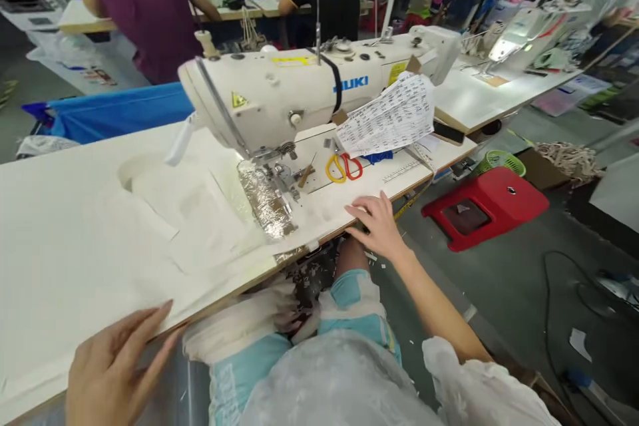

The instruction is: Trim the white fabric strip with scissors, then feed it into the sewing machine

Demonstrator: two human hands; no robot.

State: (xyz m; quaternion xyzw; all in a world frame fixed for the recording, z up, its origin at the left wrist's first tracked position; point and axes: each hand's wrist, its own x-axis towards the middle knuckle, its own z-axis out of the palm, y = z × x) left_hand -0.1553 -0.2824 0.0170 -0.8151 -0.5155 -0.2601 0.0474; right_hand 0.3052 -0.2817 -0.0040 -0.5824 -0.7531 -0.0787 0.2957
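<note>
The white sewing machine (309,90) sits across the far side of the white tabletop (54,213), and everything here is placed from it. In front of its needle end lies a piece of white fabric (184,213), spread flat on the tabletop and running toward the near edge. A shiny foil-like strip (267,203) lies on the tabletop right under the needle, beside the presser foot.

The right hand (379,226) rests flat on the near edge of the tabletop, in front of the machine's right half; its fingers (367,210) are spread apart and hold nothing, touching only the surface just beside the fabric's right end. The left hand (112,366) is low and to the left of the machine, at the near edge of the tabletop; its fingers (154,319) are loosely apart, the tips touching or just over the edge by the fabric's near border, gripping nothing.

In front of the machine's base, beyond the right hand, lie scissors with yellow and red handles (343,166). A bundle of printed paper tags (392,116) leans against the machine's right end. A red stool (484,206) stands on the floor to the right of the machine, and a person in a purple top (144,6) stands behind it
</note>
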